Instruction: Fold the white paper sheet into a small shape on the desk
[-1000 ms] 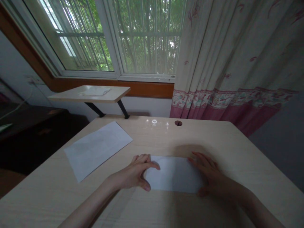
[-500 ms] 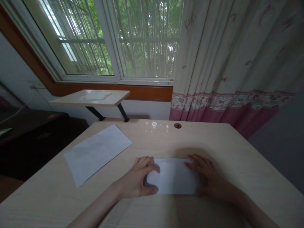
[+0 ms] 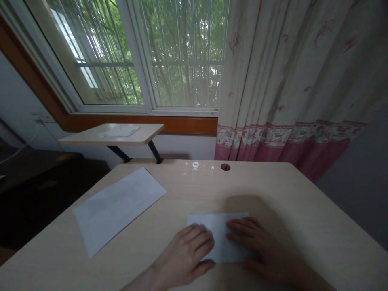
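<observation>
Both hands have slid inward over the folded paper (image 3: pixel 220 234) since the earlier frames, when they sat at its two short ends; it also looks narrower now, roughly half as wide. The left hand (image 3: pixel 189 254) lies flat on the paper's 8 o'clock corner, fingers (image 3: pixel 201 242) together and pressed down, thumb tucked along the near edge. The right hand (image 3: pixel 257 250) covers the 4 o'clock side, its fingers (image 3: pixel 239 228) slightly spread and flat, tips nearly meeting the left ones over the middle. Neither hand grips anything; both simply press on the sheet. The paper lies on the table (image 3: pixel 303 226) near the front edge, straight ahead of the person.

To set this crease well, I judge the layers should be squared edge to edge first, one hand pinning them while the other runs firmly along the fold from the middle outward. Sliding on the smooth tabletop is the main risk, so downward pressure should stay even.

At 10 o'clock from the hands, well apart, a white envelope (image 3: pixel 118 206) lies at a slant. A cable hole (image 3: pixel 225 167) sits at 12 o'clock near the far edge. Beyond it are a small shelf (image 3: pixel 115 135), the window (image 3: pixel 169 56) and a curtain (image 3: pixel 287 81). Nothing stands between the hands and the paper.
</observation>
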Available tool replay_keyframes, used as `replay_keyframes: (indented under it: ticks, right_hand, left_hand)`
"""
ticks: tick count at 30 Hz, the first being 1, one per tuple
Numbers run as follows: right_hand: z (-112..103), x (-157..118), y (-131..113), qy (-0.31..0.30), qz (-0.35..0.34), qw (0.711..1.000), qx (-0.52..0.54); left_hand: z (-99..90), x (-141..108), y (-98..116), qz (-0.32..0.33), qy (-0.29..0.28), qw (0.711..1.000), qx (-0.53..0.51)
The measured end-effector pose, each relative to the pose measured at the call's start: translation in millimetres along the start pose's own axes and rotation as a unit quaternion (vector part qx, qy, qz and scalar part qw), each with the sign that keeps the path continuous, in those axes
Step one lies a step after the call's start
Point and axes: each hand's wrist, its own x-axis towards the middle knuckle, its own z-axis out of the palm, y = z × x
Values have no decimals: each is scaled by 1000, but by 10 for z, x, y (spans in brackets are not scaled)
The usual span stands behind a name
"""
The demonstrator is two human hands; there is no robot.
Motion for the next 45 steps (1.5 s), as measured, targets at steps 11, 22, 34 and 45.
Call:
replay_keyframes:
  ticks: [11,22,34,45]
  right_hand:
    - [-21,-3,-2,22,-14,1000,-4]
    - [75,23,61,67,88,993,-40]
    - [125,52,51,75,203,976,-16]
    - [112,-18,177,230,177,947,136]
  left_hand:
    - [54,-12,45,57,87,991,80]
    - [1,-76,-255,-150,-42,985,-68]
    - [13,-57,-258,-139,-11,989,-46]
    - [-29,-74,-196,-81,114,986,-90]
